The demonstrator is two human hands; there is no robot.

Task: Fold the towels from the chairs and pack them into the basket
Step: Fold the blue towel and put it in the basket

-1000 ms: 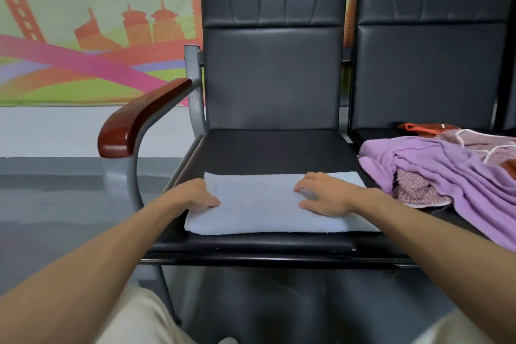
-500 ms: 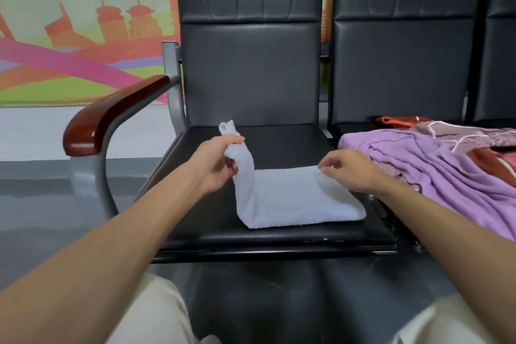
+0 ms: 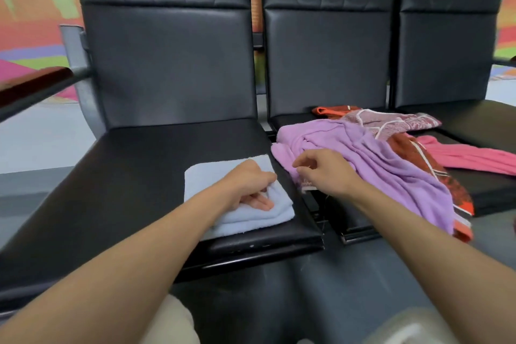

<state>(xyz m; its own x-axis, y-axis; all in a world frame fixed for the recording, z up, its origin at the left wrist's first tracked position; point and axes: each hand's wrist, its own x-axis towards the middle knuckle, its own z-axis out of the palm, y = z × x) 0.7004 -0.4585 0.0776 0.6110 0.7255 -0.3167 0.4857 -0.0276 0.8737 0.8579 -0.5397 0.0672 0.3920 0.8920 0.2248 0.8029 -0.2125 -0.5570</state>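
The left grip (image 3: 252, 186) clamped a fold of the blue towel (image 3: 212, 176) on the chair seat (image 3: 139, 176). The right grip (image 3: 321, 170) hovered loosely curled, empty, over the purple towel (image 3: 391, 165).

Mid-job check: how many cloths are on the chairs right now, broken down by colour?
Light blue towel: 1, folded, left hand on it
Purple towel: 1
Pink towel: 1
Mauve patterned cloth: 1
Red-orange cloth: 1, as far as the heap shows
Total: 5
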